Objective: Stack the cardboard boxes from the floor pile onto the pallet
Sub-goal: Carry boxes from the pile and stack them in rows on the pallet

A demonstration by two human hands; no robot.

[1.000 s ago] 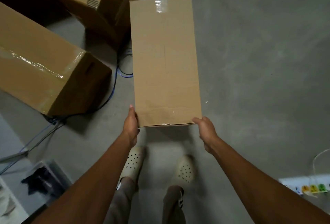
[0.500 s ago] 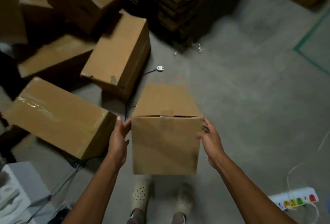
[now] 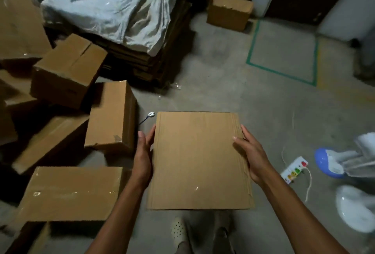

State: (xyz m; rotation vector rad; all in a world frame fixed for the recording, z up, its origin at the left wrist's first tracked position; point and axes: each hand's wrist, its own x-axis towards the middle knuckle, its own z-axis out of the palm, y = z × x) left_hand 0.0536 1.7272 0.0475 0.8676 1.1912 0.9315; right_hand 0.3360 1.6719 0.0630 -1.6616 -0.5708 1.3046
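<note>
Concrete floor (image 3: 223, 91) below; cardboard box (image 3: 199, 160) is pressed by flat left grip (image 3: 143, 158), pinched by right grip (image 3: 251, 156); should be kept level, squeezed evenly.

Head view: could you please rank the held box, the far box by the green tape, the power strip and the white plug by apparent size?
1. held box, though its nearness to the camera enlarges it
2. far box
3. power strip
4. white plug
</note>
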